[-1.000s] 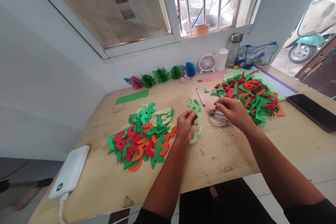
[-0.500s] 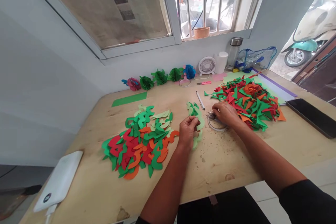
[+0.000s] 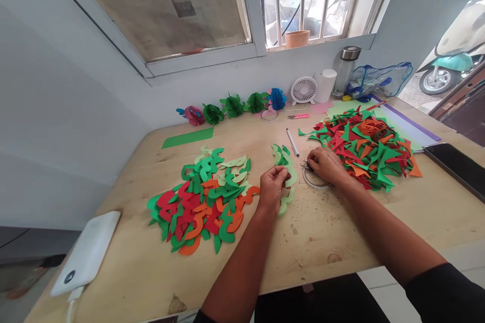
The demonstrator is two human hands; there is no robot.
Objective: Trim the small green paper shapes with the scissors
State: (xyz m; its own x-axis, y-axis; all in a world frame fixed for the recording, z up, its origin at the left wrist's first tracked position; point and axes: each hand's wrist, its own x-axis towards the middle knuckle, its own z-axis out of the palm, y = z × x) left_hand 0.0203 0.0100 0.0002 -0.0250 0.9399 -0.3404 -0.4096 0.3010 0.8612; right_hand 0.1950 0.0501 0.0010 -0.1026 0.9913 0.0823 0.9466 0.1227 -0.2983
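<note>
Lying nearest, toward the left edge of the table (image 3: 140, 287), is a white power bank (image 3: 89, 252) with a cable (image 3: 71, 308) plugged in. Mixed paper cutouts (image 3: 200, 212) in green, red and orange are heaped left of the left hand (image 3: 272, 189). That hand's thumb and fingers pinch a pale green cutout (image 3: 292, 174), with more green pieces (image 3: 279, 155) just beyond. The right hand (image 3: 326, 164) curls down, fingertips at a metal tool (image 3: 305, 165) beside a ring (image 3: 313, 185) on the table; whether it grips the tool, I cannot tell. A phone (image 3: 454, 164) lies far right, and angular scraps (image 3: 373, 151) are piled just beyond the right hand. Past the hands lies a pen (image 3: 292, 142); farther off are a green strip (image 3: 188, 138) and pink snips (image 3: 300, 116). Along the wall (image 3: 166, 96) stand paper flowers (image 3: 232, 106), a fan (image 3: 303, 90), a bottle (image 3: 344, 73) and a clear bag (image 3: 379, 81). A pot (image 3: 297, 39) sits at the window (image 3: 258, 5).
</note>
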